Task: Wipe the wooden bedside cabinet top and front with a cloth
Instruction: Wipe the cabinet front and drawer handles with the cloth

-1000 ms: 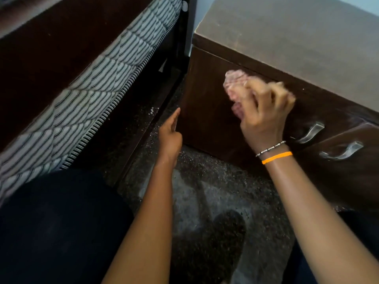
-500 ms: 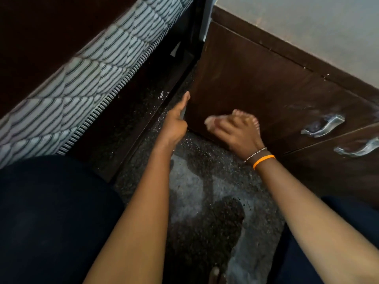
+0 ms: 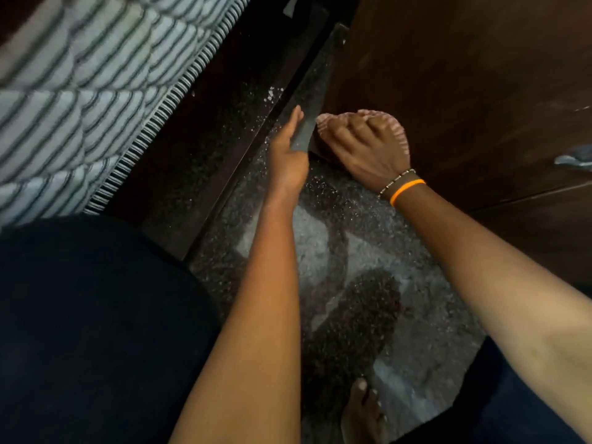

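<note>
The right hand curled around a pink cloth pressed against the wooden cabinet front near its lower left corner, while the left hand stayed flat-fingered beside it.

Dark matt wood on the cabinet front, soft pink cloth, shiny metal handle, speckled polished stone floor

- The right hand reaches forward and down on a bare arm, knuckles up, fingers curled round a bunched cloth.
- Its wrist carries a beaded band and an orange band.
- The left hand stretches forward on a straight bare arm, fingers extended together, just beside the right hand.
- A bare foot shows below.
</note>
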`<state>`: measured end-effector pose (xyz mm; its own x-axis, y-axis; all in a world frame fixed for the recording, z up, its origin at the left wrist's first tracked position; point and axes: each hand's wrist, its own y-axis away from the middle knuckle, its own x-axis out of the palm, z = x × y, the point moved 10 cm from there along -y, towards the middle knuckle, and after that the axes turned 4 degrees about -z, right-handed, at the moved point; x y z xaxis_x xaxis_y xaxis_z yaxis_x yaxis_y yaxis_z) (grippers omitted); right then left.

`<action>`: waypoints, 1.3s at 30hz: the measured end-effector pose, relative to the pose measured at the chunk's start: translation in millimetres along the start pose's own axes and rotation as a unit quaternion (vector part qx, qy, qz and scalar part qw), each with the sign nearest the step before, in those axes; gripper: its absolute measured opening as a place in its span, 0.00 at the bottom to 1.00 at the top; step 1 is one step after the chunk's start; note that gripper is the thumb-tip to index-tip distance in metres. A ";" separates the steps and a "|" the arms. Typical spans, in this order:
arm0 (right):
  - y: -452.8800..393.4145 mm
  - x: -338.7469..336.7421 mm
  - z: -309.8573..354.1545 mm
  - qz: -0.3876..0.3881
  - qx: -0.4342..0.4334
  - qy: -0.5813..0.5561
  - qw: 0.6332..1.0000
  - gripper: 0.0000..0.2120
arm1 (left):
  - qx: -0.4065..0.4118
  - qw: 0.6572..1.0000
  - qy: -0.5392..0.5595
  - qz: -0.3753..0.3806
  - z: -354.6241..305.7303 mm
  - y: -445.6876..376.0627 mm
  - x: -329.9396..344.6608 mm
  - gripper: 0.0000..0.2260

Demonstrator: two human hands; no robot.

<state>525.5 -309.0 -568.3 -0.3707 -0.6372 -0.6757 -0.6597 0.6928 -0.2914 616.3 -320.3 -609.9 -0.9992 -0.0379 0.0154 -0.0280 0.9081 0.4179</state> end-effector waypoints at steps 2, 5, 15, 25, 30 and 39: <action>-8.5 20.5 20.5 0.064 -0.033 -0.007 0.997 0.16 | -0.021 0.999 -0.019 -0.017 13.6 1.2 -7.0 0.27; -5.0 53.2 58.4 0.181 -0.110 -0.030 0.977 0.16 | -0.050 0.998 -0.020 -0.026 29.3 -1.0 -10.0 0.30; 101.9 66.9 56.5 0.260 -0.204 -0.086 0.940 0.18 | -0.047 0.998 -0.030 -0.031 32.7 -5.0 -6.0 0.32; -14.8 48.7 66.6 0.145 -0.188 0.031 0.971 0.17 | -0.116 0.990 0.010 -0.073 56.5 -2.4 -16.3 0.24; 55.5 61.4 68.9 0.253 -0.250 -0.052 0.933 0.22 | -0.117 0.992 -0.034 -0.034 53.9 1.8 -10.1 0.24; 183.0 44.9 34.2 0.297 -0.294 -0.105 0.902 0.21 | -0.083 0.980 -0.133 0.127 41.6 20.1 40.8 0.30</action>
<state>410.5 -199.3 -675.2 -0.6818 -0.0914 -0.7258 -0.6413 0.5522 0.5327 573.7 -286.3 -638.7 -0.9466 0.3097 -0.0895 0.2051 0.7928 0.5739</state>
